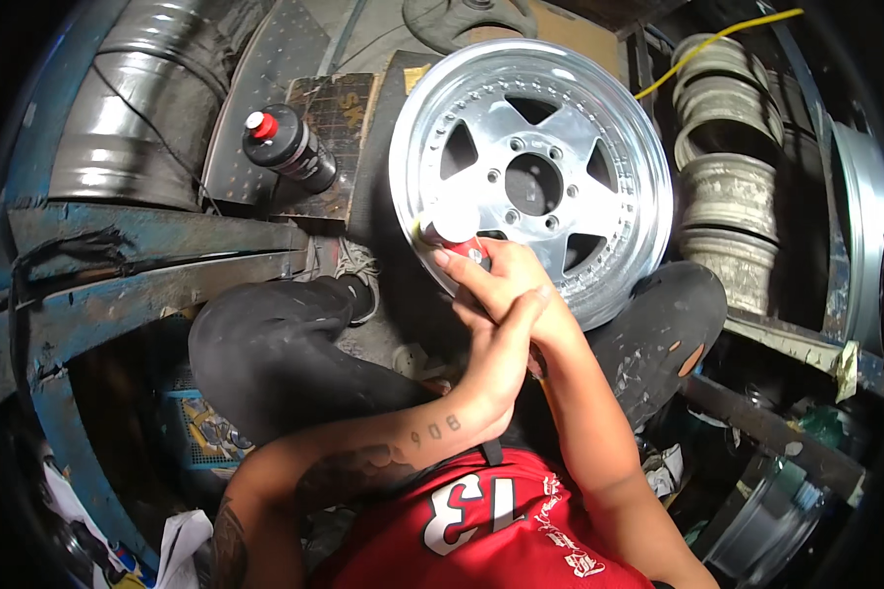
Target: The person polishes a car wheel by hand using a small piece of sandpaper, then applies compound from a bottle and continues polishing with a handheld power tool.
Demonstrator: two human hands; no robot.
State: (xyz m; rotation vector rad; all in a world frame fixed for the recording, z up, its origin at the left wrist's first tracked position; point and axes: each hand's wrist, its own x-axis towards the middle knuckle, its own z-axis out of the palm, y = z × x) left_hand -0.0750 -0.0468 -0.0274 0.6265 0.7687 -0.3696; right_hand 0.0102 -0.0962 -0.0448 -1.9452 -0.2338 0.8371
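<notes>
A bright, polished alloy wheel (580, 177) stands tilted before me, close against my right knee. My right hand (504, 276) grips a red hand-held tool (471, 250) at the wheel's lower left. The tool's round upper part is glaring white, and its exact kind is not clear. Behind it, the tool overlaps the rim lip; its contact with the metal is hidden. My left hand (512, 324) is wrapped around my right wrist, thumb on top. Its other fingers are mostly hidden under the right hand.
A dark bottle (295, 151) with a red and white cap stands on a wooden board (342, 140) at left. Beyond is a metal drum (140, 110). Stacked dull wheels (729, 184) line the right, below a yellow hose or cable (714, 40). A blue steel frame (155, 228) flanks my left knee.
</notes>
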